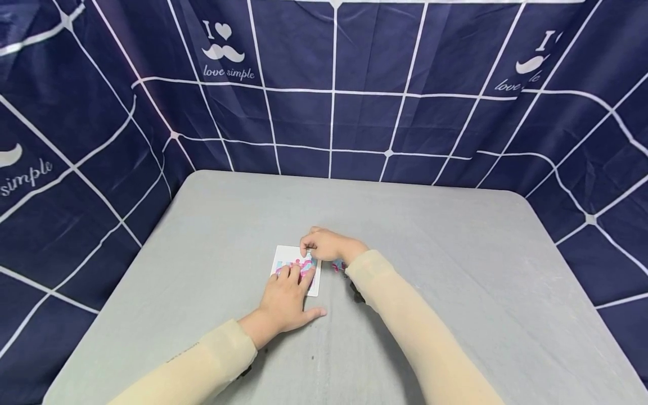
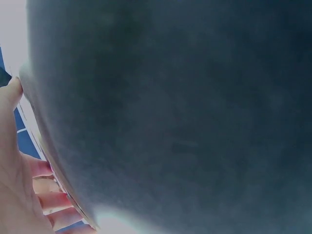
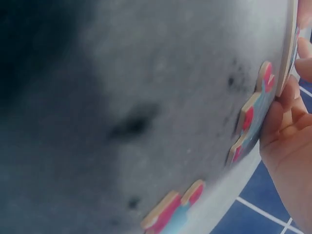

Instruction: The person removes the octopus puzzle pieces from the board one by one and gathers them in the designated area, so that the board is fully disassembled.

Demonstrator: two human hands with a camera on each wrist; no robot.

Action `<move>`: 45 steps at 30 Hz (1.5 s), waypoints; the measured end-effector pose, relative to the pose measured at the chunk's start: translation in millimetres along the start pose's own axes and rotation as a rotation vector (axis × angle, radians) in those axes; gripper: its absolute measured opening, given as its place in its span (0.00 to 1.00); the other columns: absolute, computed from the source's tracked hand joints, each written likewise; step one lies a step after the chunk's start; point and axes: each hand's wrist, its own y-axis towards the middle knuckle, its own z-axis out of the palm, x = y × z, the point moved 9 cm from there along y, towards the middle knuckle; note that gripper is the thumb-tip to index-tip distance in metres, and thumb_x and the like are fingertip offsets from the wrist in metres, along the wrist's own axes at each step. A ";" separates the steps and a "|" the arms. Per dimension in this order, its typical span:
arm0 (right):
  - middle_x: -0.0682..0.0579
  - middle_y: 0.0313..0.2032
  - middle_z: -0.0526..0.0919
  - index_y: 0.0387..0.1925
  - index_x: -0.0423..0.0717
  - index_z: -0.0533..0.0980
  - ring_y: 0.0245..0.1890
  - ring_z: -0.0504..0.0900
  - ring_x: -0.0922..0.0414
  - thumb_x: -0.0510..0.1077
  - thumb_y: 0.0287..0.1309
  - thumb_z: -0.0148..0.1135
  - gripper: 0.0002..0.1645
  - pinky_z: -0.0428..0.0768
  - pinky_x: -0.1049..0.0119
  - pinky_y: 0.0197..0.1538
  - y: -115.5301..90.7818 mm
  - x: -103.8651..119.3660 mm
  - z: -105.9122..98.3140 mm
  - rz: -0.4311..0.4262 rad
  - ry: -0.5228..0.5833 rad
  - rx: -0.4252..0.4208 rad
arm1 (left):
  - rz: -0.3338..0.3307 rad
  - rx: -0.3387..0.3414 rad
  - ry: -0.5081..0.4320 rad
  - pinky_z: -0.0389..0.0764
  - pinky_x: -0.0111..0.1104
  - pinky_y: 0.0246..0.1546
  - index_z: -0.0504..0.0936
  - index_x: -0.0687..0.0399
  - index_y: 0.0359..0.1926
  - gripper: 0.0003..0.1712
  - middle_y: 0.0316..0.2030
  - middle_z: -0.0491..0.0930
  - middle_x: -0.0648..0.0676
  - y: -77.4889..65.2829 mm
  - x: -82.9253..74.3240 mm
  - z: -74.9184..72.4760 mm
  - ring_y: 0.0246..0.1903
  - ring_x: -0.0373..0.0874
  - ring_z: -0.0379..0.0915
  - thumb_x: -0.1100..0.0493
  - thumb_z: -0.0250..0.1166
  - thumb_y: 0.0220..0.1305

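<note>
A small jigsaw puzzle board (image 1: 280, 254) with a white border and a pink and light-blue picture lies flat on the grey table. My left hand (image 1: 286, 301) rests on its lower part, fingers spread over the picture and thumb out on the table. At the board's upper right corner, my right hand (image 1: 326, 244) has curled fingers and pinches a light-blue puzzle piece (image 1: 309, 256), mostly hidden by the fingers. Loose pink and blue puzzle pieces (image 3: 251, 117) lie on the table by the right hand. The left wrist view shows mostly dark table surface, with the left hand (image 2: 19, 190) at its edge.
The grey table (image 1: 430, 236) has rounded far corners. A dark blue curtain (image 1: 364, 62) with white grid lines hangs behind it and at both sides. Another loose puzzle piece (image 3: 170, 212) lies closer to the right wrist camera.
</note>
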 end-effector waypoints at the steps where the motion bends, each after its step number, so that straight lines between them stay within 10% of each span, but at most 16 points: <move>1: 0.55 0.33 0.70 0.28 0.55 0.77 0.37 0.68 0.59 0.31 0.52 0.54 0.14 0.70 0.65 0.43 -0.2 1.1 0.5 -0.004 -0.008 0.000 | 0.000 0.001 0.001 0.70 0.48 0.46 0.64 0.52 0.69 0.55 0.56 0.67 0.63 0.0 -0.2 0.2 0.54 0.57 0.63 0.19 0.47 0.52; 45: 0.58 0.31 0.75 0.25 0.51 0.80 0.28 0.73 0.61 0.31 0.51 0.56 0.13 0.72 0.68 0.35 -4.5 6.0 -6.2 -0.005 0.021 0.001 | -0.006 0.005 -0.001 0.70 0.48 0.44 0.63 0.52 0.70 0.56 0.54 0.67 0.62 1.8 -2.3 -1.3 0.52 0.57 0.63 0.18 0.48 0.51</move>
